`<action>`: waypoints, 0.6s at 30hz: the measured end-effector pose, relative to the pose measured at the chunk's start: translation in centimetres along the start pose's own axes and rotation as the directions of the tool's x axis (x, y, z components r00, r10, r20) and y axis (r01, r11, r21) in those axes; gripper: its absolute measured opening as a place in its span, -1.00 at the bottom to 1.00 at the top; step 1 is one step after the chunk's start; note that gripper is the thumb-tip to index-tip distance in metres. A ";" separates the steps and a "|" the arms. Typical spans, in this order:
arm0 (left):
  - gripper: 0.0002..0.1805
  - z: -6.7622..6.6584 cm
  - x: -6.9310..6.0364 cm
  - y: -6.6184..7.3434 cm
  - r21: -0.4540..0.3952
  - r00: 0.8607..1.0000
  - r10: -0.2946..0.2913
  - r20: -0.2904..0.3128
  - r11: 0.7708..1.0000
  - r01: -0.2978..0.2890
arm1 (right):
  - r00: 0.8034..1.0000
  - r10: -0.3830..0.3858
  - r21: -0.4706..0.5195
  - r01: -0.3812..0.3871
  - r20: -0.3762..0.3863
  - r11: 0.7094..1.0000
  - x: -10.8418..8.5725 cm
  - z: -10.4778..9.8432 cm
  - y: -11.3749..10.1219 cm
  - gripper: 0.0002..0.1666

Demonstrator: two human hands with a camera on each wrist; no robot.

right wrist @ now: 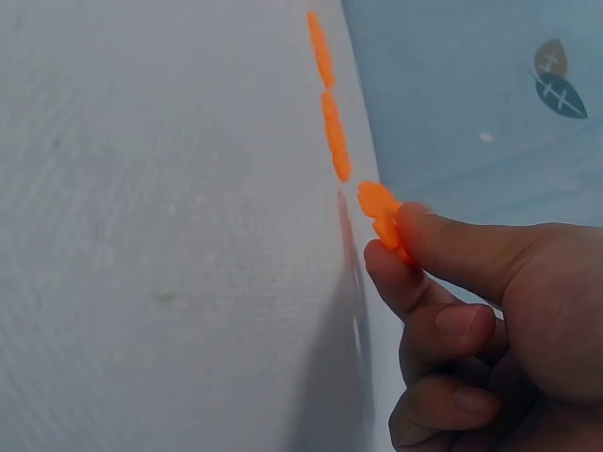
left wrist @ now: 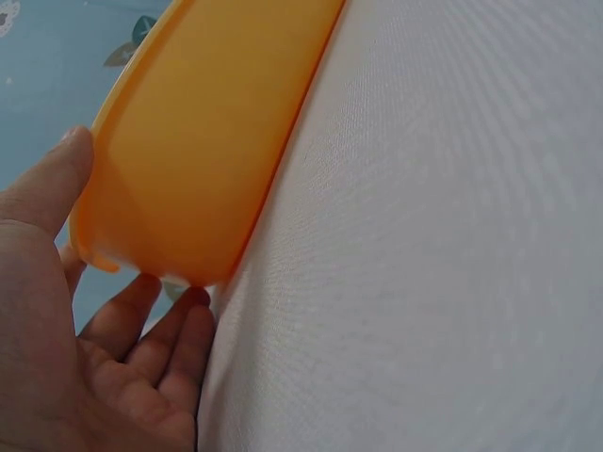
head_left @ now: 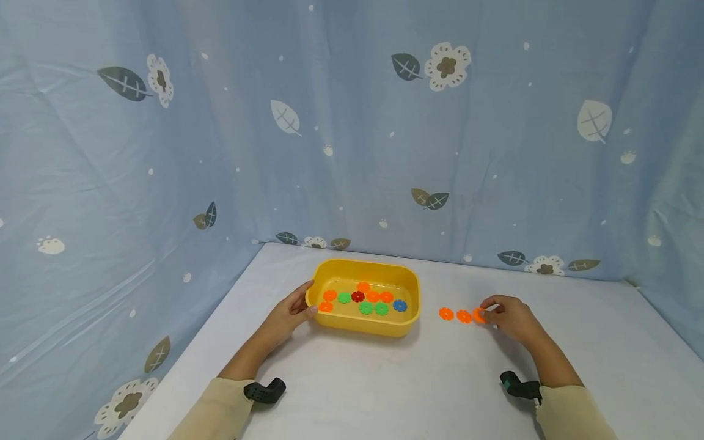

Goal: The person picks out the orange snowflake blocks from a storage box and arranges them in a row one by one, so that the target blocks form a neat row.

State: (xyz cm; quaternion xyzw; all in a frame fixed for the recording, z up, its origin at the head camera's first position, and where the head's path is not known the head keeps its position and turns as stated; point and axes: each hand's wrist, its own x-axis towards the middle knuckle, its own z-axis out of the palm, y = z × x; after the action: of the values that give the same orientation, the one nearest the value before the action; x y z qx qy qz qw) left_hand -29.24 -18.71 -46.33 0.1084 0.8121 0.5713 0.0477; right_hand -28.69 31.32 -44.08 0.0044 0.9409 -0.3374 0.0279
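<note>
A yellow plastic basin (head_left: 360,324) stands on the white table, with several flower-shaped plastic pieces in orange, green, red and blue inside. My left hand (head_left: 284,313) holds the basin's left end, thumb by the rim and fingers against the outer wall. Between thumb and forefinger, my right hand (head_left: 513,318) pinches an orange flower-shaped piece (right wrist: 379,201), tilted and just above the table. To its left, an orange piece (head_left: 464,316) and another orange piece (head_left: 447,314) lie flat in a row. The fingertips hide part of the pinched piece.
The white tabletop (head_left: 396,385) meets a blue patterned curtain (head_left: 363,122) along its back and sides. A black wrist camera (head_left: 265,391) sits on the left wrist, and another black camera (head_left: 519,386) on the right.
</note>
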 end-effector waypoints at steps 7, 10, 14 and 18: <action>-0.26 -0.1 -0.3 0.4 -0.014 1.000 0.021 0.019 1.000 -0.021 | 1.000 -0.003 -0.028 0.004 0.018 1.000 0.1 0.0 0.4 -0.79; -0.26 -0.1 -0.2 0.4 -0.009 1.000 0.010 0.010 1.000 -0.010 | 1.000 -0.008 -0.045 0.008 0.014 0.999 0.2 0.0 0.6 -0.80; -0.27 0.0 0.0 -0.2 0.000 1.000 0.004 -0.004 1.000 -0.004 | 1.000 0.006 -0.063 -0.005 0.012 0.998 0.4 0.1 0.5 -0.80; -0.27 0.0 0.1 -0.2 -0.003 1.000 0.008 -0.004 1.000 -0.008 | 0.999 0.016 -0.062 -0.014 0.027 0.998 0.7 0.1 0.4 -0.81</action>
State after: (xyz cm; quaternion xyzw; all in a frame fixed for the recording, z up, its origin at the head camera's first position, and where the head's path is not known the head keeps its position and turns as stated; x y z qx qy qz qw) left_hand -29.33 -18.78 -46.54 0.1106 0.8108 0.5731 0.0441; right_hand -29.34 31.57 -44.44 0.0060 0.9504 -0.3079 0.0437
